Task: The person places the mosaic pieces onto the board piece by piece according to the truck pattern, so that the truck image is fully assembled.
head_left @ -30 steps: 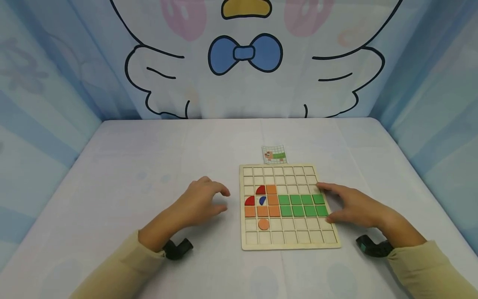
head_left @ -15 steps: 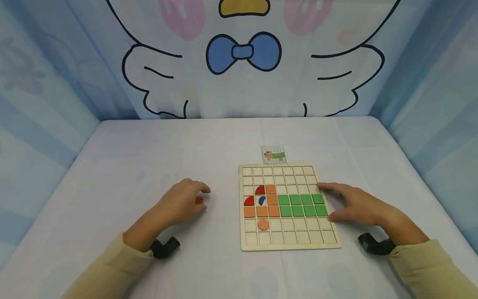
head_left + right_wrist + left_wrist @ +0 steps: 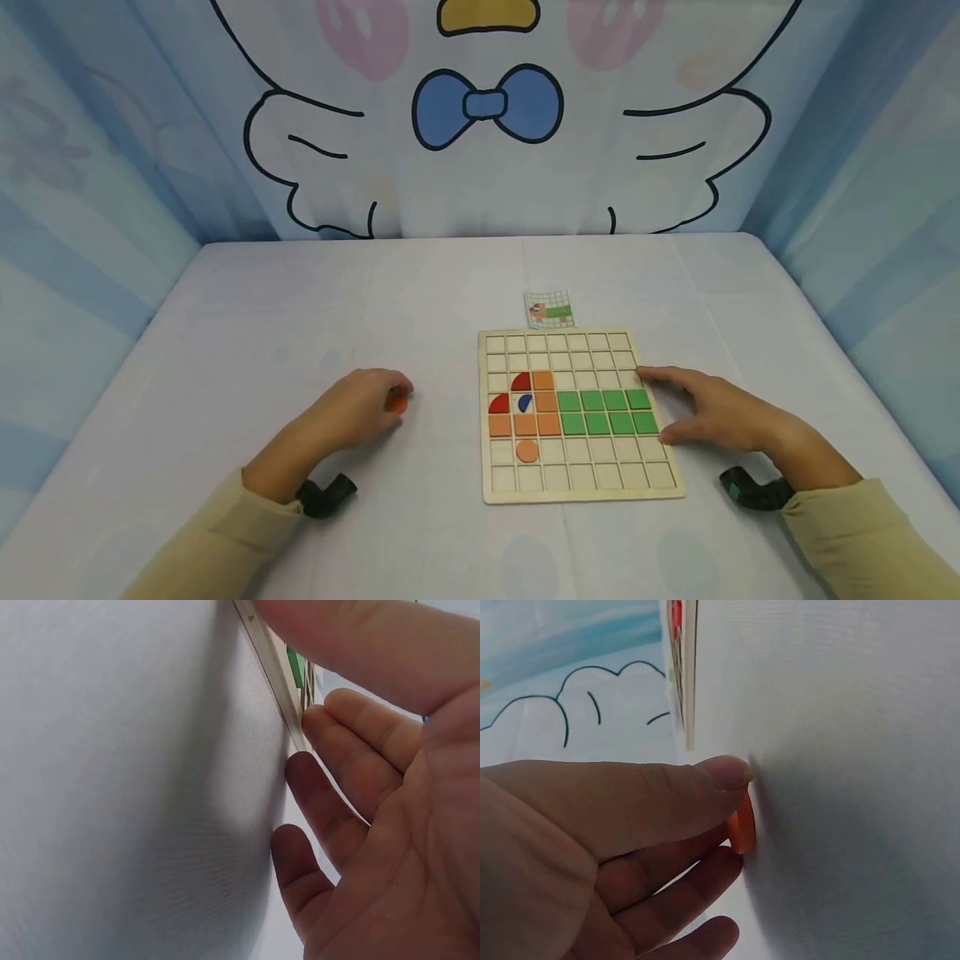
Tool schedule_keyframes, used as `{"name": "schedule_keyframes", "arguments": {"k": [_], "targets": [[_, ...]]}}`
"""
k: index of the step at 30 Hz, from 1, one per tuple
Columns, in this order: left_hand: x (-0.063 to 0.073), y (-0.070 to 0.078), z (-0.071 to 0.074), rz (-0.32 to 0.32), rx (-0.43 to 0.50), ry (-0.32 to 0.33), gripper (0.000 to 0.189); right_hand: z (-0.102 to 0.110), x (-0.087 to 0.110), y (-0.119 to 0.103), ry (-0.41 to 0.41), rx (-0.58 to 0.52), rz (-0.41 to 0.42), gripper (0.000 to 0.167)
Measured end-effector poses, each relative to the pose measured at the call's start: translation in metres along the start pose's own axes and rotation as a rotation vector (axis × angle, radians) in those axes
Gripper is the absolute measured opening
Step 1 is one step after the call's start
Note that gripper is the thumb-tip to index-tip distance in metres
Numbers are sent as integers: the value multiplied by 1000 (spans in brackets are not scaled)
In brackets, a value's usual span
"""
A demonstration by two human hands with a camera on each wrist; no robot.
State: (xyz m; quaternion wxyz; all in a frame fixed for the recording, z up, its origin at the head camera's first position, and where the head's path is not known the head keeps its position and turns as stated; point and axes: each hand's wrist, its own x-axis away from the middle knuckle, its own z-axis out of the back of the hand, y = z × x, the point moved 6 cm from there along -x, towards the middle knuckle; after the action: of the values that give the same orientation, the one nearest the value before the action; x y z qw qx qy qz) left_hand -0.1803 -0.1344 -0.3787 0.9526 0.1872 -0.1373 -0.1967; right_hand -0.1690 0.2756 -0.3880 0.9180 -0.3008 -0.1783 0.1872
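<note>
Left of the grid board, my left hand (image 3: 360, 408) pinches an orange disc-like piece (image 3: 742, 827) between thumb and fingers, low over the tablecloth. Part of this piece is hidden by the fingertips. The pale wooden grid board (image 3: 585, 483) lies flat, with green squares (image 3: 595, 412), orange squares, two red quarter-round pieces, a tile with a blue half-round and an orange disc (image 3: 527, 451) in its cells. At the board's right edge, my right hand (image 3: 723, 417) rests with thumb and fingertips spread along the rim; its fingers look relaxed in the right wrist view.
A small picture card (image 3: 550, 309) with a gridded animal figure lies just beyond the board's far edge. White cloth covers the table (image 3: 337, 292). Printed curtains (image 3: 480, 183) stand behind and on both sides. Black wrist devices (image 3: 326, 497) sit below both hands.
My left hand has moved left, away from the board, and its thumb and fingers have closed on the orange piece. The right hand stays at the board's edge.
</note>
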Motion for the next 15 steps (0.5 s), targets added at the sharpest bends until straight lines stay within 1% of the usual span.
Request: {"name": "schedule_keyframes", "arguments": {"k": [4, 8, 11, 15], "targets": [[1, -2, 1, 8, 5, 0, 31, 0, 0, 0, -3, -3, 0, 89], [1, -3, 2, -9, 13, 17, 28, 1, 0, 0, -2, 1, 2, 90], [2, -5, 2, -11, 22, 16, 29, 1, 0, 1, 0, -2, 2, 90], [3, -9, 1, 21, 59, -6, 30, 0, 0, 2, -1, -13, -7, 90]]}}
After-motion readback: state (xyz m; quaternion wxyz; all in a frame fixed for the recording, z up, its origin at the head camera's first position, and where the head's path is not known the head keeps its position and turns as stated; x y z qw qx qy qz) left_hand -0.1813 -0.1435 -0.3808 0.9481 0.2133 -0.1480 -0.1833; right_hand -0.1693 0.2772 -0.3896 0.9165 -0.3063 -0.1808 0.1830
